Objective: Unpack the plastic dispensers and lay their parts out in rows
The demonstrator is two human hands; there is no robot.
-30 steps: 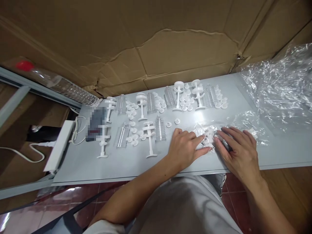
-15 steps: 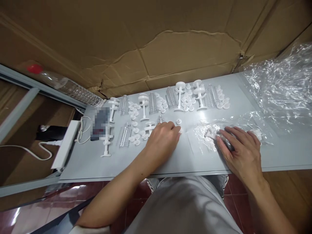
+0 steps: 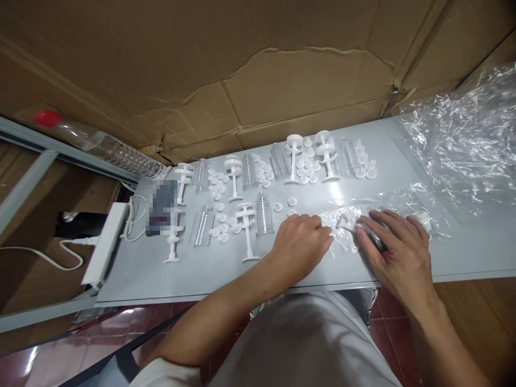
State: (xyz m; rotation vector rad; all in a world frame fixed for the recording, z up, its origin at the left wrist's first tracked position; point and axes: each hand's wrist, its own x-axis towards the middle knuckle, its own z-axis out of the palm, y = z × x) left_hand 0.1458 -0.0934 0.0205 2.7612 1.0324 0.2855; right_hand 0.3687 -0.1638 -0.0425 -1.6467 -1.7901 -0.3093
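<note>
My left hand is closed, fingers curled down over the shelf beside the left edge of a clear plastic bag; whatever its fingertips hold, if anything, is hidden. My right hand lies on that bag with its fingers spread. White plastic pieces show through the film by the right thumb and index finger. Just above my left hand are small white discs, one partly covered by the knuckles. Left of them lie a clear ribbed plastic tube and a white plunger-like part.
More white plungers, ribbed tubes and clusters of white discs lie along the grey shelf. Crumpled plastic film is at right. A phone, a power strip and a red-capped bottle are at left, with cardboard behind.
My left hand has moved right from the small discs toward the bag, uncovering the plunger, the ribbed tube and another disc. My right hand stays on the bag.
</note>
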